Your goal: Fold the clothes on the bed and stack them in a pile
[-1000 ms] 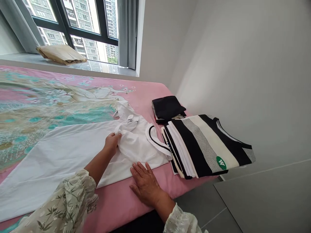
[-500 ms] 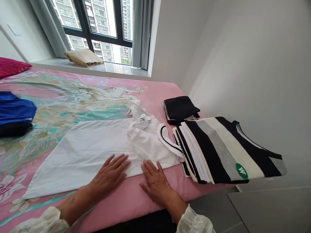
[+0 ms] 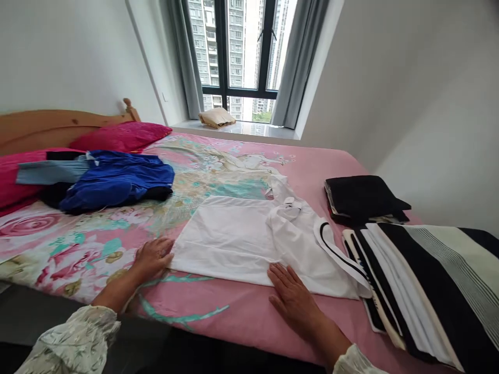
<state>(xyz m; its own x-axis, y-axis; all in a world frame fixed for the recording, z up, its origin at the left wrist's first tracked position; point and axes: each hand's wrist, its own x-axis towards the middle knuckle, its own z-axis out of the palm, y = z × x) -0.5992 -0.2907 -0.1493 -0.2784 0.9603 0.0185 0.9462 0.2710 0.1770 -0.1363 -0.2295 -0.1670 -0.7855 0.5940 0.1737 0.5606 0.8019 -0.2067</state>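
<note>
A white shirt [image 3: 226, 234] lies spread on the bed, its upper part bunched and a black-striped white band [image 3: 339, 252] at its right end. At the shirt's lower left corner, my left hand [image 3: 155, 257] has its fingers bent and closed on the hem. My right hand [image 3: 292, 296] rests flat on the near edge of the shirt, fingers stretched out, holding nothing. To the right, the shirt's end touches a stack of folded clothes [image 3: 424, 280] with a black, cream and grey striped garment on top.
Folded black clothes [image 3: 358, 197] lie behind the striped stack. A heap with a blue garment [image 3: 125, 179] sits at left, near a crimson pillow [image 3: 128, 136] and the wooden headboard [image 3: 47, 124]. A beige folded bundle [image 3: 217, 118] rests on the windowsill. The bed's near edge runs below my hands.
My left hand has moved left from the shirt's middle to its lower left corner and closed there. My right hand stays flat on the near edge. The view has swung left.
</note>
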